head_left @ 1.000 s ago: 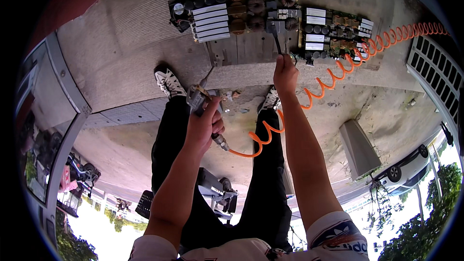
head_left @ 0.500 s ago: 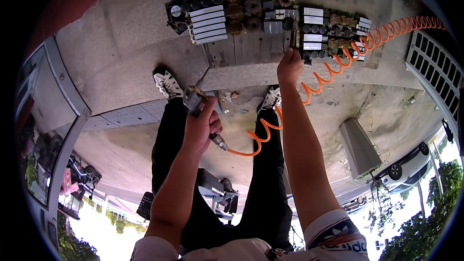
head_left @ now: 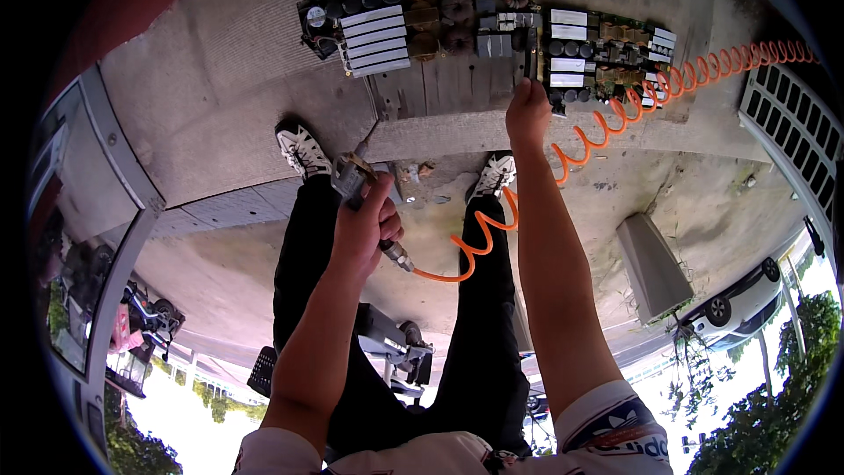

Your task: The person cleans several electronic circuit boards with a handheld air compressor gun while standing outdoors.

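My left hand (head_left: 365,224) is wrapped round a grey metal air blow gun (head_left: 349,178). Its thin nozzle points up toward the circuit boards, and an orange coiled air hose (head_left: 440,279) runs from its lower end. My right hand (head_left: 528,114) is closed at the lower right corner of the large circuit board (head_left: 378,40), on a narrow dark strip (head_left: 531,57) along its edge; the fingertips are partly hidden. That board carries capacitors, copper coils and white-grey heat sinks. A second circuit board (head_left: 607,57) lies just to the right of my hand.
Under the boards is a worn wooden plank (head_left: 444,88) on the concrete. The orange hose loops past my right forearm to the far right, near a slotted grey panel (head_left: 791,127). A grey box-like block (head_left: 655,268) and a parked car (head_left: 734,308) are at the right; a metal-framed glass door (head_left: 105,211) is at the left.
The large board and my right hand have shifted slightly up in view. The orange hose's coils hang a little differently. My left hand keeps its grip on the blow gun.
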`<state>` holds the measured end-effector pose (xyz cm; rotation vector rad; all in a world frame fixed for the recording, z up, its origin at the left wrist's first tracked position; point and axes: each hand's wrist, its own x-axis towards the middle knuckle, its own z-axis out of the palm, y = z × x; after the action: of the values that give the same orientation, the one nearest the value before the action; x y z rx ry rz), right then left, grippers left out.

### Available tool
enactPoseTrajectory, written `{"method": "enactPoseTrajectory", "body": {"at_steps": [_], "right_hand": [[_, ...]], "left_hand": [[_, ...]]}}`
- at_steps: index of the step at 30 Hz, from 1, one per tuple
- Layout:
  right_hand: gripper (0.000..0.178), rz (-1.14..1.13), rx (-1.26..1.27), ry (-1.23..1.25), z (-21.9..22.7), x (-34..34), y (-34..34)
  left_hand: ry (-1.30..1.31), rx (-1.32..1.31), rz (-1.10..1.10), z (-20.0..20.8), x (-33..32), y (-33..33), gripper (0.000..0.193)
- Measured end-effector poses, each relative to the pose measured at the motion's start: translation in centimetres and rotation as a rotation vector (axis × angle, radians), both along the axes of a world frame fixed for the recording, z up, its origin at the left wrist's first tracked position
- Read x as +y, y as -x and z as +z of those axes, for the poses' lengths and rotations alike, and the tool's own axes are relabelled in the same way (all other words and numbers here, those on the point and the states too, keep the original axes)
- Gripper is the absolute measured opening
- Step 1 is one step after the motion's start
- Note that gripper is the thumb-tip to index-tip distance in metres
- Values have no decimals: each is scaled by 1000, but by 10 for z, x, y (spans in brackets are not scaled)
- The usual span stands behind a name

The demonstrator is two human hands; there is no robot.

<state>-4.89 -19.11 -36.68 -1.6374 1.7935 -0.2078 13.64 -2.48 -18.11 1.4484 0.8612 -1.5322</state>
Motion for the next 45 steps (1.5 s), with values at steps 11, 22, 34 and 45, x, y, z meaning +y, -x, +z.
{"method": "enactPoseTrajectory", "body": {"at_steps": [11, 22, 34, 45], "right_hand": [[28, -395, -295, -489, 27, -6, -4], [33, -84, -94, -170, -23, 13, 21], [32, -326, -240, -187, -33, 19, -7], [27, -464, -335, -371, -25, 16, -20]], "left_hand": [[5, -21, 11, 0, 2, -3, 31], [38, 4, 4, 3, -4, -6, 28], [18, -5, 27, 3, 0, -8, 27], [49, -23, -36, 3, 3, -12, 22]]}}
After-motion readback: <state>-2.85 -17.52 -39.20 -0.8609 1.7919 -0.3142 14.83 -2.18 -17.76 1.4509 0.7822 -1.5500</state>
